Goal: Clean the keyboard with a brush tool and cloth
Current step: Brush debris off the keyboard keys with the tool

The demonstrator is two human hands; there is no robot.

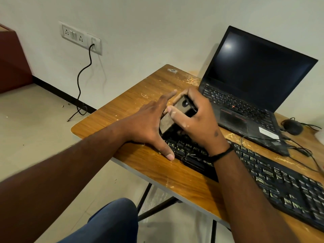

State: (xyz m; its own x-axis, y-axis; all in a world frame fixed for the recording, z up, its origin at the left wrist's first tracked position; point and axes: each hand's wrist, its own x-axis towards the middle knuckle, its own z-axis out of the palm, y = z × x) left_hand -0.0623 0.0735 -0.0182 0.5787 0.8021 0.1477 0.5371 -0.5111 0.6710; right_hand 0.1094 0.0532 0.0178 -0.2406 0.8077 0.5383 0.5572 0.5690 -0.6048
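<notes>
Your right hand (196, 118) has its fingers and thumb curled around a small boxy black-and-grey brush tool (177, 114) and holds it over the left end of the long black wired keyboard (273, 174). Your left hand (150, 127) is spread, with straight fingers. Its thumb lies on the wooden table top (140, 95) just beside the keyboard's left edge, and the fingers reach toward the tool at about 1 o'clock from the palm; I cannot tell if they touch it.

The keyboard lies with its long axis from 10 o'clock, under your hands, to 4 o'clock, at the lower right of the view. So nearly all the keys are at 4 o'clock from the tool, on the side of your right arm. I judge the coming stroke should follow this axis, and the right hand is the better one for it.

No cloth is visible. The black open laptop (254, 88) stands at 2 o'clock from the hands, its screen dark, with a white label on the palm rest. A black mouse (292, 126) sits at its right. The key legends and that label are too blurred to read.
</notes>
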